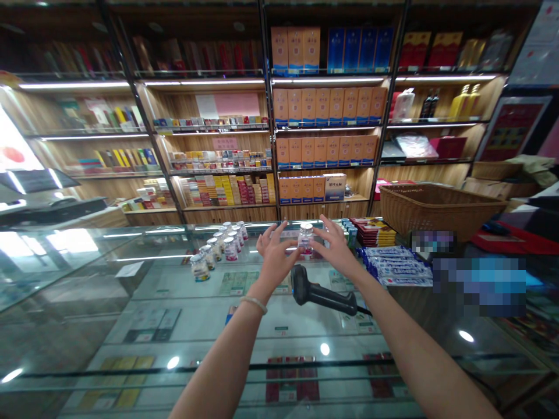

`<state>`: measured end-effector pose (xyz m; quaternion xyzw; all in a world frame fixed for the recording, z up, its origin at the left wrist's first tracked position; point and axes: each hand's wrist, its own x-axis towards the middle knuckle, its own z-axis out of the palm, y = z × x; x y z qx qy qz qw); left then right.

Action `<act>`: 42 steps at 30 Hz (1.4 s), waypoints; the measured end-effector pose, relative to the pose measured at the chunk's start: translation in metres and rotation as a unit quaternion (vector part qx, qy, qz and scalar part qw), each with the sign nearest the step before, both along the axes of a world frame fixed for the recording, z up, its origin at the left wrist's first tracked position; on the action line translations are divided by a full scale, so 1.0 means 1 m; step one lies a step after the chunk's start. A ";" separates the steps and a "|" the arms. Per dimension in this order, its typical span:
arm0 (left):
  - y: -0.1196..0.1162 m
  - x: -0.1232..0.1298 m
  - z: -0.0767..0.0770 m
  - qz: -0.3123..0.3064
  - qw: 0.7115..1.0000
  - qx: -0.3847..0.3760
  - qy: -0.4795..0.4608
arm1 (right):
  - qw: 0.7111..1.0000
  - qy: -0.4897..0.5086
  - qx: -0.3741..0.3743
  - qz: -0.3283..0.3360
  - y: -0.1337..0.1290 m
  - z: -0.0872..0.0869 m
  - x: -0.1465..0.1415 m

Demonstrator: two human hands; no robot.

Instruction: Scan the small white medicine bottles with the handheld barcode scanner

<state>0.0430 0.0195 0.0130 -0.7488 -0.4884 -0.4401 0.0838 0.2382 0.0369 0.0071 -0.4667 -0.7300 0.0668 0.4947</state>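
Observation:
A small clear jar with a silvery lid and a pink-and-white label [306, 240] stands upright on the glass counter. My left hand [276, 251] grips it from the left, thumb against its side and the other fingers spread. From the right, my right hand [335, 247] meets the same jar with thumb and fingertips. A black handheld barcode scanner [323, 297] lies just in front of the jar, between my forearms. To the left, several similar lidded jars [230, 248] are lined up in slanting rows; the nearest jar [200, 269] has a yellowish label.
Stacked red-and-yellow packets [374, 231] and blue-and-white packets [395, 265] lie right of my hands. Beyond them sits a brown woven basket [441, 203]. Shelves of orange boxes [329, 107] and cigarette-like packs rise behind the counter [183, 320].

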 end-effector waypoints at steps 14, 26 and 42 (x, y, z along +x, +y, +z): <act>0.003 -0.003 0.006 0.018 1.000 0.011 -0.014 | 0.996 0.023 0.026 -0.085 -0.010 0.010 -0.016; -0.046 -0.090 0.039 0.070 0.996 0.025 0.039 | 0.999 0.019 0.027 -0.010 -0.042 0.038 -0.098; -0.080 -0.188 0.005 0.174 0.974 -0.042 0.137 | 0.998 -0.039 -0.020 0.040 -0.051 -0.005 -0.205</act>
